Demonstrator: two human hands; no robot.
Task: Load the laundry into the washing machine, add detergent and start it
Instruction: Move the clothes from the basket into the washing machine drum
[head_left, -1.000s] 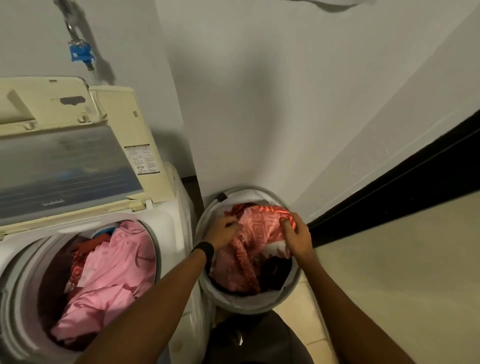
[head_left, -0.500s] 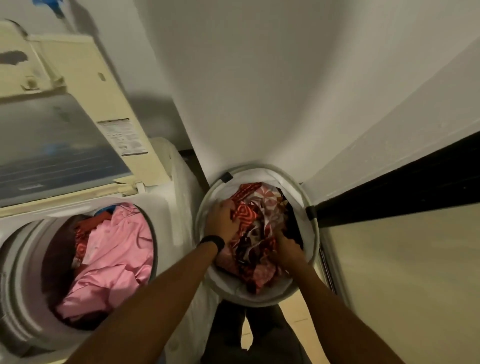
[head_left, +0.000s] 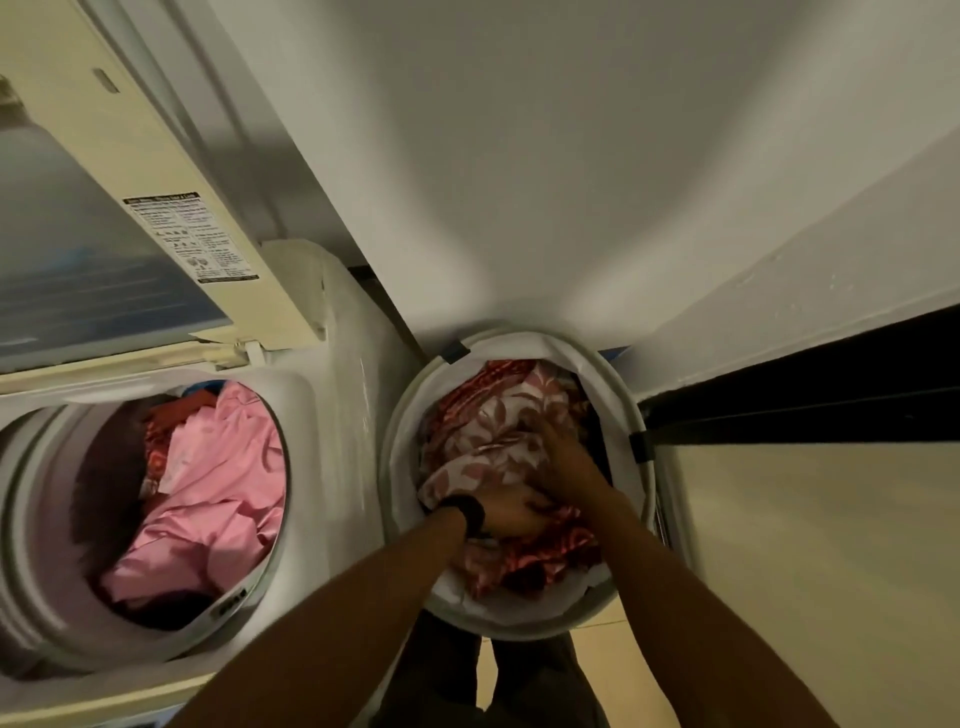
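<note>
Left hand (head_left: 506, 512): my grip is buried in the basket's clothes, fingers curled into the cloth; a black band sits on the wrist.
Right hand (head_left: 563, 457): my grip presses down on the floral cloth (head_left: 498, 431); whether it has closed on it I cannot tell.
Laundry basket (head_left: 618, 395): white, round, on the floor just right of the washing machine (head_left: 332, 395), holding red patterned clothes (head_left: 540, 556).
Drum: open, lid (head_left: 104, 234) raised, pink garment (head_left: 218, 488) on top.
Label (head_left: 189, 236): black-and-white sticker on the lid; print too small to read.
</note>
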